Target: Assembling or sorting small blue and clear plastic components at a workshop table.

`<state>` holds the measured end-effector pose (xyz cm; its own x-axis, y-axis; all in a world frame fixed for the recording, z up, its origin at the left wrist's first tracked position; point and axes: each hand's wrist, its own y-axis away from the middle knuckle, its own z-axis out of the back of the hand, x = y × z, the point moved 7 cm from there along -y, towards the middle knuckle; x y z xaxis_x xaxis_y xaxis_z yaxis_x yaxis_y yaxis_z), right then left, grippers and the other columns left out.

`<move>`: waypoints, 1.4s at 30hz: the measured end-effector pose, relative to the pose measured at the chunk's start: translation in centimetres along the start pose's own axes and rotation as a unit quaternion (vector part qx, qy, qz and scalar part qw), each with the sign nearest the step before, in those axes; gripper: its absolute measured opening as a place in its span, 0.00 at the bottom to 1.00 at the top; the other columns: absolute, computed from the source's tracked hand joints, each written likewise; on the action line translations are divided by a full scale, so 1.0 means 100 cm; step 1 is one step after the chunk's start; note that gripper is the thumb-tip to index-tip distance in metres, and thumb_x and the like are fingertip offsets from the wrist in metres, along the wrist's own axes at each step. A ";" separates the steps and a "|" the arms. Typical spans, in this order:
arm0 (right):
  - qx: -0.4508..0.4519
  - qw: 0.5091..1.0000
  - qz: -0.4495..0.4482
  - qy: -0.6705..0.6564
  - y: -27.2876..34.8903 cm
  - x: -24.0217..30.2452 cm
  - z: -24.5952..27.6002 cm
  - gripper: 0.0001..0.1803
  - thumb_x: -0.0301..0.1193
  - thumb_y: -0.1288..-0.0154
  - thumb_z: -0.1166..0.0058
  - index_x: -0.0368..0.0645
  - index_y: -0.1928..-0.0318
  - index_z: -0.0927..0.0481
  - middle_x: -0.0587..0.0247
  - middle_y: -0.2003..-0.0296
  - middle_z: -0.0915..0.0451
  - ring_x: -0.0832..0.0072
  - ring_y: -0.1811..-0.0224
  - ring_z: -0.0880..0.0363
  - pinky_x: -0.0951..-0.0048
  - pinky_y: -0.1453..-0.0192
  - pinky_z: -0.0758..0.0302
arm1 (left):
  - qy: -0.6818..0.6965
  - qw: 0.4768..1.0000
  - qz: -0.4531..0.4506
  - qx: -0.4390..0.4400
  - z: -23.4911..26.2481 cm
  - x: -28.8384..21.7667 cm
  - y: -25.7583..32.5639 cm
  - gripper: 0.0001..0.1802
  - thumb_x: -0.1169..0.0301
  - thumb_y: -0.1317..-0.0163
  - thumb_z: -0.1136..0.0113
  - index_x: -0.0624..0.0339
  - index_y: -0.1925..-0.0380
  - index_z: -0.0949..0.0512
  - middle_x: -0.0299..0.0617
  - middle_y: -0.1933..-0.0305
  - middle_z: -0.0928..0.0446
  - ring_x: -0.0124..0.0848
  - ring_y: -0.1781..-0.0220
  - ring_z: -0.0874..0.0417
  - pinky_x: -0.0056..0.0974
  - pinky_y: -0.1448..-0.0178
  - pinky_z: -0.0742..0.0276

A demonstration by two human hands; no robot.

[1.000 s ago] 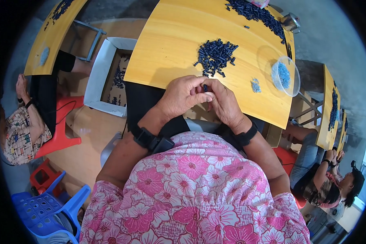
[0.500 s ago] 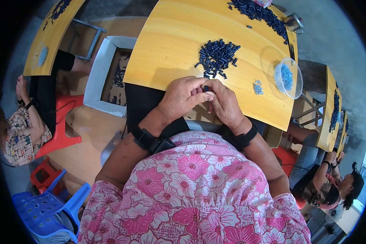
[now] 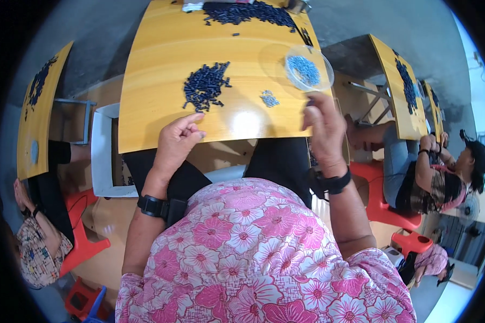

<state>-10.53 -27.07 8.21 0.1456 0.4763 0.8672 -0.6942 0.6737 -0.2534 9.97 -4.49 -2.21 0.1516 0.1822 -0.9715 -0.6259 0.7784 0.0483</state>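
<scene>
My left hand (image 3: 175,142) rests at the front edge of the yellow table (image 3: 151,124), its fingers loosely apart and empty, pointing at a heap of small dark blue parts (image 3: 203,86). My right hand (image 3: 323,126) is lifted at the table's right front corner, just below a clear round dish (image 3: 309,69) holding light blue pieces. Its fingertips pinch a small dark part (image 3: 310,102) that barely shows. A little heap of light blue pieces (image 3: 268,98) lies between the hands. Both wrists wear black bands.
A larger spread of dark parts (image 3: 248,12) lies at the table's far edge. A white bin (image 3: 99,161) stands left of my knees. Other people sit on red stools at neighbouring yellow tables, left (image 3: 35,253) and right (image 3: 442,172).
My hands, joined on a small dark part at my lap edge, have separated. The right went out to the right toward the dish and the left went toward the dark heap.
</scene>
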 end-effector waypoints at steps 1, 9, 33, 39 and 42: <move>-0.077 0.996 0.026 -0.030 0.002 -0.006 0.027 0.11 0.25 0.29 0.52 0.37 0.49 0.23 0.69 0.69 0.25 0.84 0.72 0.28 0.79 0.67 0.28 | 0.000 1.000 -0.001 -0.004 0.000 -0.001 -0.001 0.23 0.79 0.40 0.37 0.62 0.43 0.22 0.26 0.68 0.28 0.14 0.69 0.31 0.21 0.62 0.31; -0.216 0.960 -0.140 0.111 0.051 -0.167 0.153 0.15 0.31 0.31 0.43 0.38 0.47 0.23 0.68 0.67 0.21 0.85 0.70 0.26 0.81 0.67 0.27 | -0.009 1.000 -0.003 -0.005 -0.003 -0.005 -0.003 0.18 0.78 0.39 0.39 0.64 0.47 0.20 0.27 0.68 0.26 0.15 0.67 0.28 0.23 0.61 0.30; 0.193 0.973 0.086 0.099 -0.005 -0.007 -0.137 0.05 0.25 0.40 0.42 0.42 0.63 0.18 0.54 0.68 0.21 0.55 0.63 0.20 0.62 0.58 0.23 | -0.029 1.000 0.002 -0.010 0.000 -0.011 0.001 0.01 0.78 0.43 0.36 0.63 0.70 0.17 0.32 0.72 0.25 0.19 0.72 0.28 0.27 0.65 0.30; 0.212 0.969 0.090 0.089 -0.009 -0.003 -0.154 0.05 0.24 0.40 0.42 0.41 0.63 0.18 0.54 0.68 0.21 0.55 0.64 0.20 0.62 0.60 0.23 | -0.028 1.000 0.000 -0.009 0.001 -0.013 0.001 0.01 0.79 0.43 0.36 0.63 0.70 0.17 0.32 0.72 0.26 0.19 0.72 0.29 0.26 0.66 0.31; 0.210 0.969 0.098 0.086 -0.013 0.001 -0.159 0.04 0.25 0.40 0.42 0.41 0.63 0.18 0.54 0.68 0.21 0.55 0.65 0.20 0.62 0.61 0.23 | -0.024 1.000 -0.017 -0.008 0.001 -0.010 0.001 0.01 0.79 0.43 0.36 0.62 0.71 0.18 0.32 0.73 0.27 0.19 0.73 0.30 0.26 0.67 0.32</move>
<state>1.60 -18.92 1.85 0.0720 0.6836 0.7263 -0.9411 0.2878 -0.1776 9.86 -4.54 -1.23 0.2093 0.1860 -0.9600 -0.6315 0.7753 0.0125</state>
